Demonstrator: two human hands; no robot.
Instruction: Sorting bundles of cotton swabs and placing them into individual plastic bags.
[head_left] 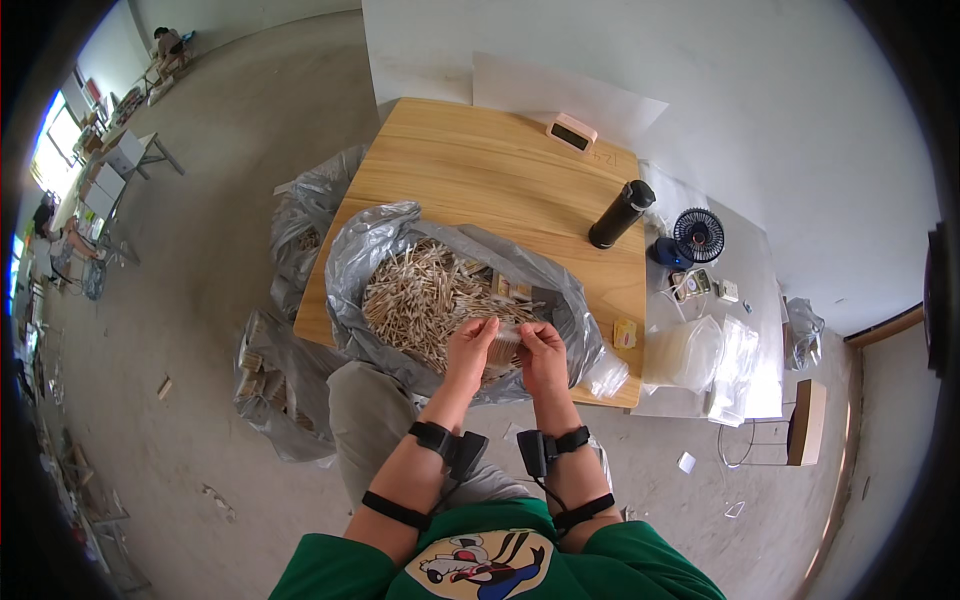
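Observation:
Between my two hands is a small clear packet (506,345) filled with thin sticks that look like cotton swabs. My left hand (468,352) pinches its left side with thumb and fingers, and my right hand (543,357) grips the right side. Both hands are over the near right part of a large grey plastic bag (350,245), which lies wide open on the wooden table. Inside the bag is a heap of loose cotton swabs (415,300). Several packed bundles (512,288) rest toward the bag's right side, partly hidden by the plastic.
On the wooden table (460,150) stand a black bottle (621,215) and a pink digital clock (572,132). Clear plastic bags (606,375) and a yellow packet (624,333) lie at its right edge. A side table holds a fan (697,236). Grey sacks (285,385) sit left.

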